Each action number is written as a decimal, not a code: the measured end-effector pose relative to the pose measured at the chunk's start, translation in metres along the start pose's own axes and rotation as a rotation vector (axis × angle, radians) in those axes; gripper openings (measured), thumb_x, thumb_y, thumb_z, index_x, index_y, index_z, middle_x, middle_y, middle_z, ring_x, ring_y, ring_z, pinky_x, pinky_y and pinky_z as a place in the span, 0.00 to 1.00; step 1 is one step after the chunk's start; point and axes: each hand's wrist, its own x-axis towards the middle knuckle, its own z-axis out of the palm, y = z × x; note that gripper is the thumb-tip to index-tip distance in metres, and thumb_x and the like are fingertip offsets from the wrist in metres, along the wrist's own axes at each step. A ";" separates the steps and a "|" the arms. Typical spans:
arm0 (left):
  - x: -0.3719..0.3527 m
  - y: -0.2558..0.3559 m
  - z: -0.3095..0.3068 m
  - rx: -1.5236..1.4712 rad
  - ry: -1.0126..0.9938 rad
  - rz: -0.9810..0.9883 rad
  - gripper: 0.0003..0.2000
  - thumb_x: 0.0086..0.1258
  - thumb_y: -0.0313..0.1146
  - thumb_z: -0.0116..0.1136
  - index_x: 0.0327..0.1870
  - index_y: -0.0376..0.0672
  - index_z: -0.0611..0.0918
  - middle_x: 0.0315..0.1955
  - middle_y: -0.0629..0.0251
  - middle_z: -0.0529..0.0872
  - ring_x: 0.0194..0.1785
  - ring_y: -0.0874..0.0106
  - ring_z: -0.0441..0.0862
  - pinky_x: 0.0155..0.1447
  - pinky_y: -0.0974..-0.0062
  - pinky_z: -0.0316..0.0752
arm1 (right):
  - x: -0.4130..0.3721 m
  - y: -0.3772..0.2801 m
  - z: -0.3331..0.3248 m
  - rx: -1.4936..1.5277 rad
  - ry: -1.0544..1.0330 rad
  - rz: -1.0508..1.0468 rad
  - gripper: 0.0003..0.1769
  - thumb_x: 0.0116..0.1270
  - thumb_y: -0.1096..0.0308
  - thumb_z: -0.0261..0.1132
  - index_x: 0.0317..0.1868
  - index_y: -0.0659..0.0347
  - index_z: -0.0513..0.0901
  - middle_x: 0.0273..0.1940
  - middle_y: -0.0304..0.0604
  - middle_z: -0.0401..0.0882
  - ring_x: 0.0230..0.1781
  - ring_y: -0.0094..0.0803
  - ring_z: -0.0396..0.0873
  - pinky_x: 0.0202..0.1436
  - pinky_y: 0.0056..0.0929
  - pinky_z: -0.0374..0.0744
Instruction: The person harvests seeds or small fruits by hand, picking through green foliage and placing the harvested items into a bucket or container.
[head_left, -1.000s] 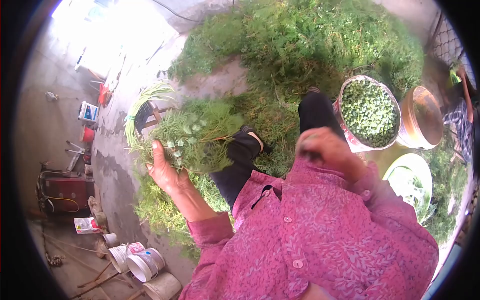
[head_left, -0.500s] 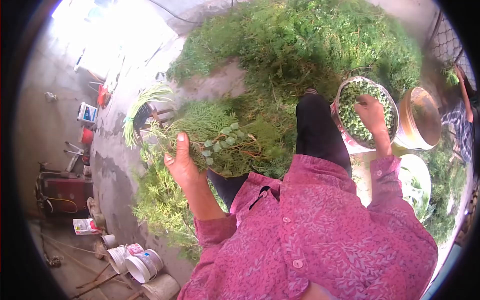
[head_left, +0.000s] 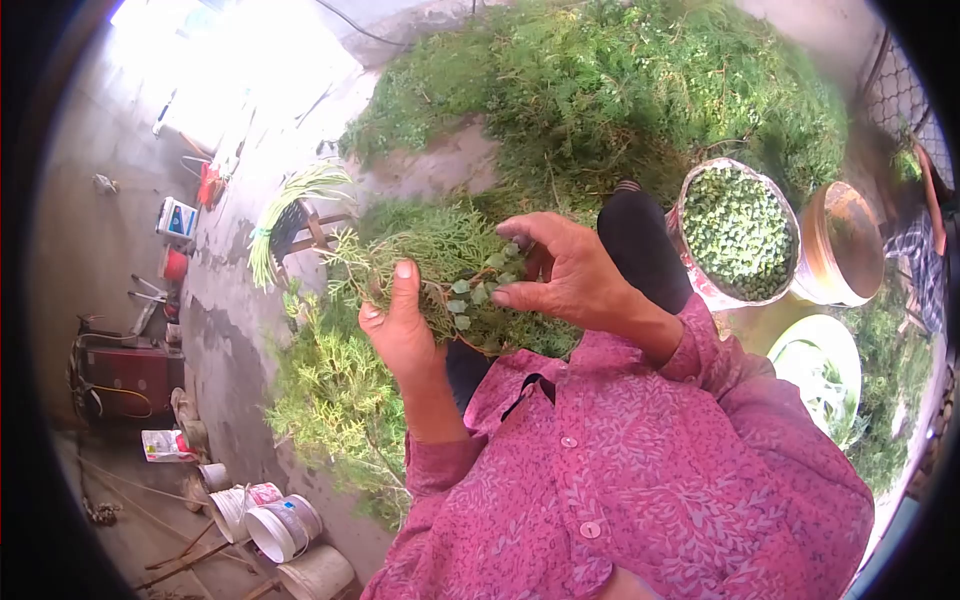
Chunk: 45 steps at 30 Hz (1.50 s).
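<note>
My left hand (head_left: 402, 335) is closed around a leafy evergreen sprig (head_left: 410, 250) with flat, scale-like green foliage, its thumb pressing from above. Pale blue-green cones (head_left: 460, 300) cluster toward the sprig's right end. My right hand (head_left: 565, 270) reaches in from the right, thumb and forefinger apart on either side of the cones; any contact with them is hard to make out. To the right of my knee stands a white-rimmed bucket (head_left: 684, 205), filled nearly to the brim with picked green cones (head_left: 740, 230).
A big heap of cut evergreen branches (head_left: 600, 90) spreads ahead. Beside the full bucket are a yellowish bucket (head_left: 850, 240) and a pale green basin (head_left: 845, 350). Pale stems (head_left: 265, 245) lie over a stool at left. White buckets (head_left: 285, 530) lie lower left. Another person's arm (head_left: 930, 190) shows far right.
My right hand has left the cone-filled bucket and moved left to the sprig's cones, its fingers spreading apart. My left hand, still gripping the sprig, has shifted slightly right.
</note>
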 end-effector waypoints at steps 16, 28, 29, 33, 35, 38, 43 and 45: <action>-0.006 -0.004 0.008 0.071 -0.052 0.036 0.06 0.61 0.24 0.58 0.37 0.35 0.78 0.32 0.64 0.82 0.33 0.77 0.78 0.39 0.78 0.74 | -0.001 0.005 0.017 -0.095 0.205 -0.205 0.14 0.53 0.72 0.65 0.39 0.63 0.73 0.31 0.44 0.71 0.30 0.32 0.71 0.33 0.26 0.71; -0.024 -0.009 0.024 0.344 -0.092 0.255 0.02 0.61 0.24 0.59 0.31 0.35 0.79 0.28 0.68 0.80 0.30 0.81 0.74 0.35 0.84 0.70 | 0.004 0.031 0.012 0.093 0.159 -0.041 0.10 0.58 0.71 0.61 0.39 0.65 0.76 0.29 0.42 0.75 0.29 0.28 0.75 0.32 0.24 0.74; -0.026 -0.010 0.026 0.333 -0.102 0.321 0.02 0.61 0.24 0.59 0.30 0.36 0.79 0.27 0.68 0.80 0.29 0.82 0.73 0.34 0.85 0.69 | 0.006 0.036 0.011 0.439 0.099 0.201 0.09 0.59 0.70 0.61 0.38 0.65 0.76 0.27 0.40 0.76 0.26 0.24 0.75 0.30 0.22 0.74; -0.030 -0.001 0.031 0.376 -0.013 0.327 0.04 0.60 0.24 0.60 0.27 0.38 0.79 0.24 0.69 0.79 0.27 0.82 0.72 0.32 0.85 0.69 | 0.013 0.066 -0.018 0.103 0.382 0.252 0.09 0.60 0.69 0.59 0.37 0.67 0.77 0.26 0.38 0.76 0.23 0.19 0.74 0.26 0.19 0.73; -0.021 0.014 0.032 0.327 -0.019 0.403 0.05 0.59 0.25 0.61 0.31 0.38 0.76 0.28 0.65 0.79 0.29 0.78 0.75 0.33 0.83 0.71 | 0.007 0.098 -0.050 0.189 0.477 0.288 0.09 0.57 0.70 0.60 0.36 0.66 0.78 0.25 0.39 0.77 0.21 0.19 0.73 0.24 0.19 0.73; -0.008 0.026 0.021 0.212 0.032 0.254 0.14 0.56 0.26 0.64 0.40 0.37 0.72 0.35 0.58 0.79 0.34 0.70 0.78 0.38 0.73 0.77 | -0.011 0.089 -0.099 0.347 0.703 0.281 0.07 0.57 0.73 0.63 0.36 0.62 0.78 0.22 0.33 0.74 0.18 0.17 0.69 0.20 0.16 0.69; -0.003 0.032 0.011 -0.050 0.118 0.022 0.23 0.54 0.33 0.66 0.46 0.28 0.73 0.40 0.53 0.78 0.43 0.63 0.77 0.45 0.63 0.76 | -0.066 0.131 -0.197 -0.520 0.933 0.366 0.14 0.52 0.70 0.65 0.41 0.60 0.79 0.31 0.38 0.79 0.28 0.21 0.73 0.31 0.20 0.73; -0.002 0.033 0.008 0.024 0.141 0.024 0.22 0.58 0.36 0.64 0.46 0.27 0.73 0.40 0.55 0.79 0.42 0.66 0.78 0.44 0.67 0.77 | -0.099 0.186 -0.232 -1.183 0.741 0.186 0.18 0.51 0.67 0.65 0.45 0.60 0.79 0.35 0.44 0.80 0.34 0.25 0.76 0.39 0.22 0.75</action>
